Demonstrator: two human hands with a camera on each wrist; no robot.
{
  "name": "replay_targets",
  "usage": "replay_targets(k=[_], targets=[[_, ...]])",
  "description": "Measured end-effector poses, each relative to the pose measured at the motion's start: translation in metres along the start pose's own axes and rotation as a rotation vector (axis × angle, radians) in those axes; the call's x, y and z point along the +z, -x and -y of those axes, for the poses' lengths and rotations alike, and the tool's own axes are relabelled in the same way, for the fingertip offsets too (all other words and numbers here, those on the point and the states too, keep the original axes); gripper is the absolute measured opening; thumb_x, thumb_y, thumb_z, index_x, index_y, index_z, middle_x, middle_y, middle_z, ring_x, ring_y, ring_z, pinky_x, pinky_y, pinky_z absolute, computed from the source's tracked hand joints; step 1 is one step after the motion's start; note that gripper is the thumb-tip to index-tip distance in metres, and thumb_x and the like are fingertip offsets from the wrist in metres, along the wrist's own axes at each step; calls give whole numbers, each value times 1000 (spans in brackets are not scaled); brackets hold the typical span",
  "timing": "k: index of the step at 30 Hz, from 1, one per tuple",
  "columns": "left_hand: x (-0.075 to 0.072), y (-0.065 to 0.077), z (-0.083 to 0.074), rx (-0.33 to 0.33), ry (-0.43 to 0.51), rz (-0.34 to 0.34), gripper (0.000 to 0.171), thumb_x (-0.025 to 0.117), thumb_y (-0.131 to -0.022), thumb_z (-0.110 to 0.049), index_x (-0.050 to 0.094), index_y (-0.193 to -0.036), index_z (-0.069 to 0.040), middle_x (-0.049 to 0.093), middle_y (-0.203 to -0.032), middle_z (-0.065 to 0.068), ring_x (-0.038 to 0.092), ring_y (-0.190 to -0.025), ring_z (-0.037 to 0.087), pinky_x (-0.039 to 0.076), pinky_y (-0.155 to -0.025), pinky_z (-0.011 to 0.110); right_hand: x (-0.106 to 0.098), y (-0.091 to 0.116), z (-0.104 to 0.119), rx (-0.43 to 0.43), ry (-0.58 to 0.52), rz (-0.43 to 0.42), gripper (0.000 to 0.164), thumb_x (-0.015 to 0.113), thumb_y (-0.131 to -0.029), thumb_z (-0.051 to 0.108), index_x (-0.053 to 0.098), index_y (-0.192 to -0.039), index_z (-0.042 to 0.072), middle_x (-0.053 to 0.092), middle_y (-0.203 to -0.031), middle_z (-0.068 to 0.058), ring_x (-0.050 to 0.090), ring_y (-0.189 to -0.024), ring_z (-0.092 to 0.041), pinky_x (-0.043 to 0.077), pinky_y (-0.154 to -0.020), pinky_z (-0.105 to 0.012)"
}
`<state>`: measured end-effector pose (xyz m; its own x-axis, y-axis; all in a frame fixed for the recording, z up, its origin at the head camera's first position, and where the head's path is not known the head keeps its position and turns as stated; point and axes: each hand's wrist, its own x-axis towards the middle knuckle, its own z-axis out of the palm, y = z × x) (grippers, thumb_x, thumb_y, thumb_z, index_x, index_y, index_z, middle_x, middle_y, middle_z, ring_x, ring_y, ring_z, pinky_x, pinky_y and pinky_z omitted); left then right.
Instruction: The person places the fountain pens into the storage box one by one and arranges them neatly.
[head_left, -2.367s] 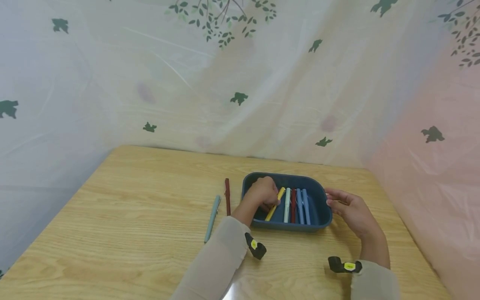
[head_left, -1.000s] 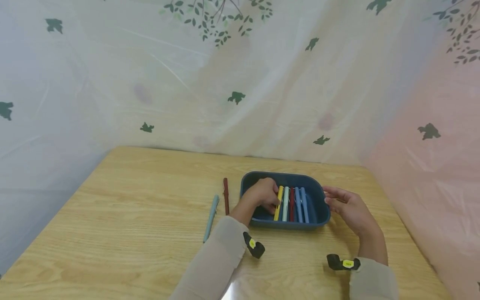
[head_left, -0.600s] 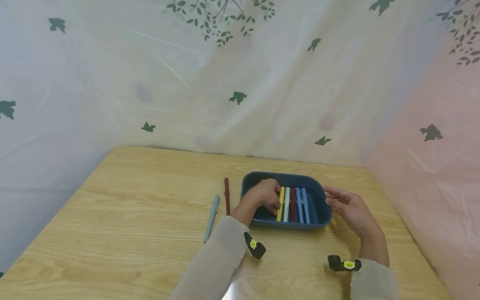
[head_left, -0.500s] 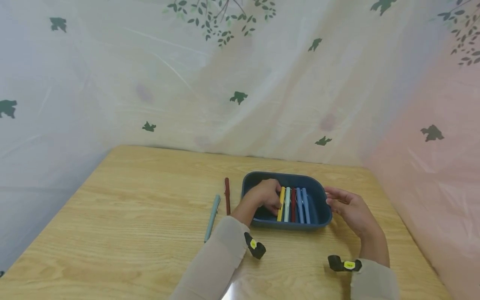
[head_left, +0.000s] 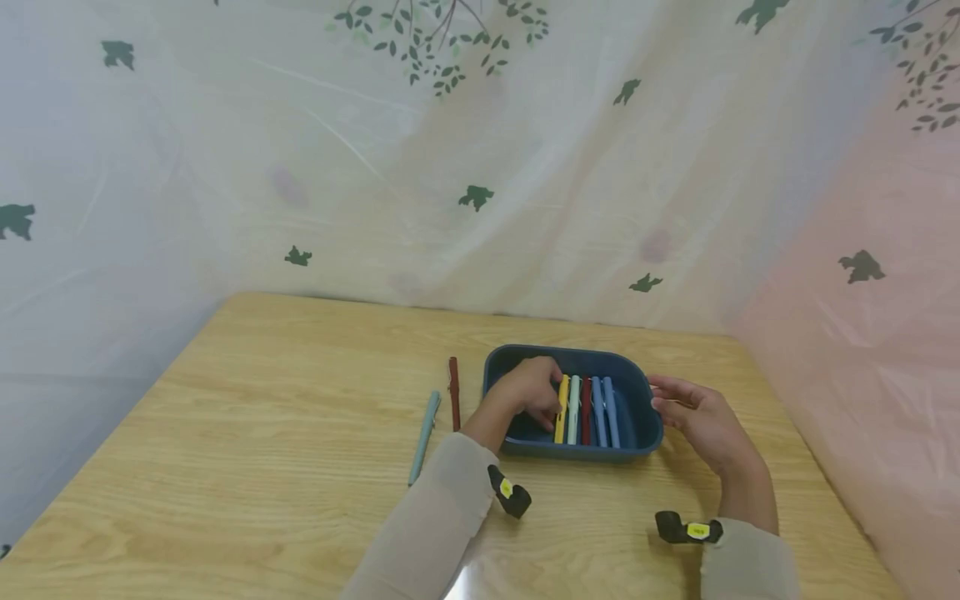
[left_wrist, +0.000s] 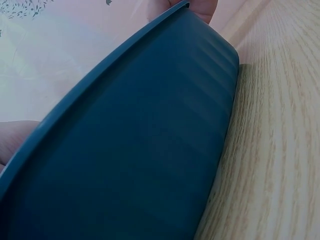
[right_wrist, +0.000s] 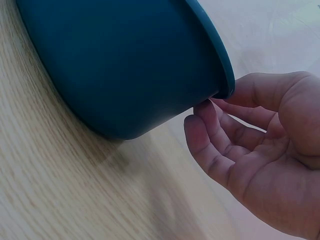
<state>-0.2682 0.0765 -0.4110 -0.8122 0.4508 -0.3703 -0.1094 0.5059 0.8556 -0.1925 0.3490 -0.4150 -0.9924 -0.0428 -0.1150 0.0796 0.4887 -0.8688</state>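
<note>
A dark blue plastic box (head_left: 585,454) stands on the table. In it lie, side by side, a yellow pen (head_left: 562,408), a pale mint pen (head_left: 573,410), a dark red pen (head_left: 586,410) and two blue pens (head_left: 611,412). My left hand (head_left: 528,392) reaches into the box's left part, its fingertips along the left side of the yellow pen; most of its fingers are hidden. At the box's right end, my right hand (head_left: 708,425) holds the rim between thumb and fingers, seen closely in the right wrist view, where the box wall (right_wrist: 125,65) fills the upper left.
Left of the box, another dark red pen (head_left: 453,392) and a grey-teal pen (head_left: 424,437) lie on the wooden table (head_left: 285,433), near the left sleeve (head_left: 427,525). A patterned curtain (head_left: 420,208) hangs behind the table and along its sides.
The left hand has turned the yellow pen from a slant to lie parallel beside the mint pen, and its fingers have loosened along it. The right hand stays at the rim.
</note>
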Motion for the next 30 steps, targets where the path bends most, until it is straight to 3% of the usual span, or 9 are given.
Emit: replay_targets(k=[8, 21, 30], targets=[[-4, 1, -5, -6, 3, -24, 51, 67, -88, 15, 51, -133, 0, 66, -83, 19, 68, -67, 28, 62, -58, 35, -1, 1, 0, -13, -23, 6, 53, 61, -105, 28, 48, -151, 6, 52, -142, -19, 60, -112, -8, 54, -91, -17], [-18, 9, -17, 34, -128, -61, 45, 69, -95, 2, 53, -136, -3, 64, -92, 15, 70, -70, 26, 62, -60, 35, -1, 1, 0, -13, -4, 5, 53, 62, -105, 30, 50, -151, 8, 53, -143, -18, 60, -114, -11, 54, -92, -19], [-32, 23, -28, 105, -165, -60, 42, 69, -97, -2, 53, -135, 0, 65, -93, 13, 72, -81, 32, 64, -70, 41, -2, 1, 0, -14, -25, 3, 52, 62, -105, 29, 51, -150, 8, 54, -141, -19, 60, -116, -15, 54, -91, -18]])
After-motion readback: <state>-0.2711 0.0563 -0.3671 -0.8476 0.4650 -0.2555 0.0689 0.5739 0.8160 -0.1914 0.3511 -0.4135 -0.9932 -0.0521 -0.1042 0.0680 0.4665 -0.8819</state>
